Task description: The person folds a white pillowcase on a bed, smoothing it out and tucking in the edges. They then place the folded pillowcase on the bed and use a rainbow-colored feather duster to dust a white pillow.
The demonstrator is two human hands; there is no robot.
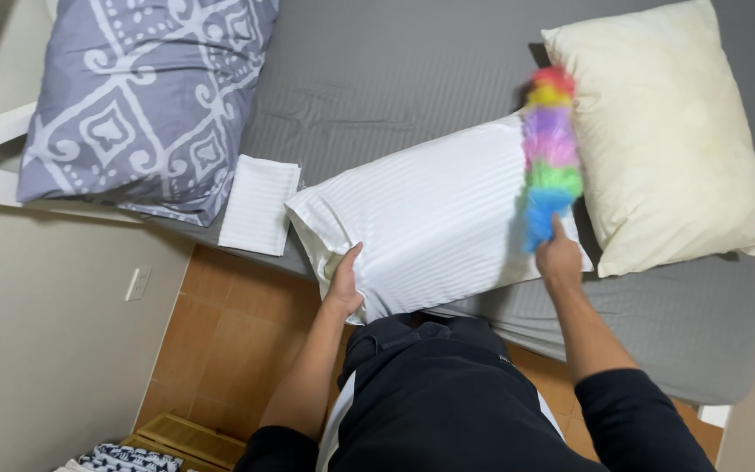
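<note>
The white striped pillow (434,223) lies across the near edge of the grey-sheeted bed (377,79), its corner overhanging. The left hand (343,281) clasps that near edge, fingers curled under. The right hand (558,255) is closed around a rainbow duster (550,153), its fluffy head resting on the pillow's far end beside a cream pillow (666,131). A folded white cloth (259,204) lies near the patterned pillow (146,96).
</note>
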